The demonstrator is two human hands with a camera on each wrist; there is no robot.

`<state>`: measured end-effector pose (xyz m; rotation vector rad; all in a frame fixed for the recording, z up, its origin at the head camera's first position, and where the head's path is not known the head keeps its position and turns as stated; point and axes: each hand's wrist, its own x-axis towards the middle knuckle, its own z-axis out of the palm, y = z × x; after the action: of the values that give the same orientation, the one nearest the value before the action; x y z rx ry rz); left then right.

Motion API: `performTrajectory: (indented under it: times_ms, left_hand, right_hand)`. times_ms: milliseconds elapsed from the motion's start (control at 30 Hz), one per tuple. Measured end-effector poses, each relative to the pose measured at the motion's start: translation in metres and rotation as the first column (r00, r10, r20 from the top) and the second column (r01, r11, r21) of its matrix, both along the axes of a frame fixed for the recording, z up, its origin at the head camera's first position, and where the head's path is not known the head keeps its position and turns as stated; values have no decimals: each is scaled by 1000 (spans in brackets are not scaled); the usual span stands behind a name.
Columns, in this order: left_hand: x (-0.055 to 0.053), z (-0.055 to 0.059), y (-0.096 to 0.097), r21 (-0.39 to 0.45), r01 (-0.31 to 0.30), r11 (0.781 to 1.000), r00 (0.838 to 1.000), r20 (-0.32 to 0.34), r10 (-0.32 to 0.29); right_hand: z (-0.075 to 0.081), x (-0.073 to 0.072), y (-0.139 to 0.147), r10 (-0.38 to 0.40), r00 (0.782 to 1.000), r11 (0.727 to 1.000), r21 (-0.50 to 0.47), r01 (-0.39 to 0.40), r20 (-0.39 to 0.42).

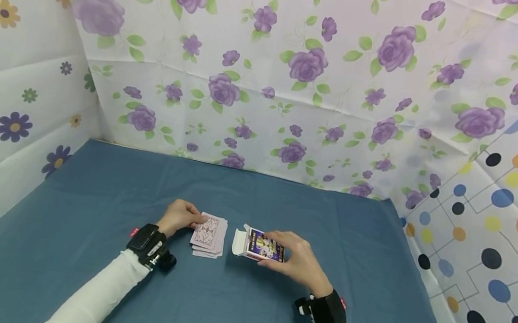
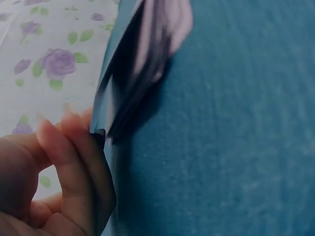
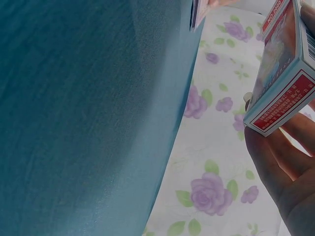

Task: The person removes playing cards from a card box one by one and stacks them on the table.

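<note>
My left hand (image 1: pixel 180 217) pinches the near corner edge of a playing card on a loose pile of playing cards (image 1: pixel 211 236), backs up with a red pattern. In the left wrist view the fingertips grip a thin card edge, and the other cards (image 2: pixel 165 39) fan out below it. To the right, my right hand (image 1: pixel 299 261) holds a card box (image 1: pixel 267 247) between thumb and fingers, purple and yellow on its upper face. Its white end flap (image 1: pixel 240 242) stands out toward the pile. The right wrist view shows the box's red printed end (image 3: pixel 283 105).
A blue cloth (image 1: pixel 166 179) covers the table. Behind it hangs a curtain (image 1: pixel 254 105) with purple roses, while patterned sheets stand at the left (image 1: pixel 22 92) and right (image 1: pixel 472 239) sides. Each wrist wears a black camera strap.
</note>
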<state>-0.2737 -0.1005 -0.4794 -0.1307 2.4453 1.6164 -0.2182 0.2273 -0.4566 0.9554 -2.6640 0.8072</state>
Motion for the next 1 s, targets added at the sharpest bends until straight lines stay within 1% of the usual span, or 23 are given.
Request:
performTrajectory:
  times_ms: [67,167,233,300,400,467,500,567,600,667,700,733,767,800,833,900,1000]
  left_hand:
    - [0,0,2,-65,-3,998,1000,-11,2]
    - [2,2,4,-141,11,990,999,-38,-16]
    - [3,3,5,-168,23,985,998,-58,-33]
    - [4,5,6,-197,41,979,993,-98,-61]
    - [7,8,9,-261,57,964,976,-190,-109]
    - [10,12,14,-287,80,955,956,-249,-155]
    - [12,16,17,-289,96,953,945,-274,-178]
    - [18,28,26,-253,141,957,928,-304,-217]
    - [22,34,31,-227,178,958,916,-318,-245]
    - [31,48,42,-167,263,950,890,-338,-306]
    - [36,54,48,-141,308,941,876,-344,-338]
    - [41,59,53,-121,344,931,865,-344,-365]
    - [45,63,58,-113,378,919,852,-345,-393]
    - [48,65,62,-112,403,908,843,-342,-416]
    - [51,67,65,-115,419,901,837,-334,-433]
    - [56,68,71,-134,425,895,840,-310,-445]
    - [60,65,75,-173,414,894,849,-279,-448]
  right_hand:
    - [-1,0,0,1,1000,1000,-1,-1,4]
    - [-1,1,0,4,1000,1000,-2,-4,5]
    - [0,1,0,4,1000,1000,-3,-4,3]
    - [1,1,0,4,1000,1000,-2,-4,2]
    - [2,1,0,2,1000,1000,5,-2,1]
    - [2,1,0,4,1000,1000,11,-4,3]
    - [2,1,0,6,1000,1000,12,-6,2]
    - [2,2,0,8,1000,1000,15,-8,4]
    - [3,2,0,11,1000,1000,15,-11,2]
    - [3,2,0,17,1000,1000,14,-17,2]
    - [3,2,0,19,1000,1000,10,-19,1]
    - [3,2,-1,21,1000,1000,8,-21,1]
    - [4,2,-1,24,1000,1000,4,-24,1]
    - [4,2,-1,25,1000,1000,-1,-25,0]
    - [4,2,-2,25,1000,1000,-5,-25,3]
    - [6,3,-3,31,1000,999,-9,-31,5]
    - [8,6,-5,43,999,999,-9,-43,-2]
